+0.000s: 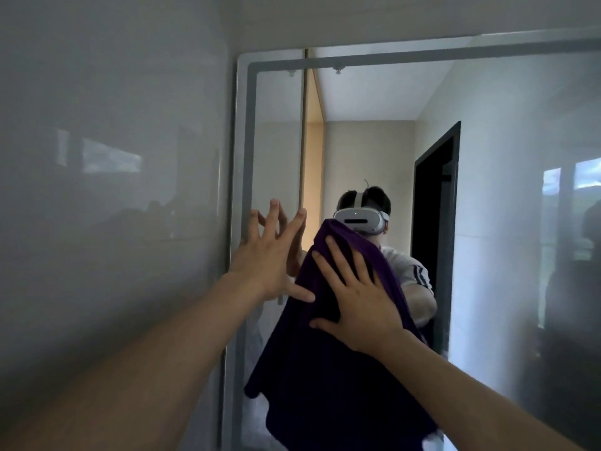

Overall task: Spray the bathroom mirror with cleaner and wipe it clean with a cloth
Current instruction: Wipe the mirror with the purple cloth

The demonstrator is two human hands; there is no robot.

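Observation:
The bathroom mirror (pixel 374 92) fills the wall ahead, framed in pale grey. A dark purple cloth (pixel 325 369) hangs flat against the glass. My right hand (pixel 354 294) presses it to the mirror with straight, spread fingers. My left hand (pixel 270 255) is just left of the cloth near the mirror's left edge. Its fingers are spread, their tips at the glass, and its thumb touches the cloth's left edge. No spray bottle is in view.
A glossy grey tiled wall (pixel 113 190) runs along the left, right up to the mirror frame. The mirror reflects a person wearing a headset, a dark doorway (pixel 435 222) and a window on the right.

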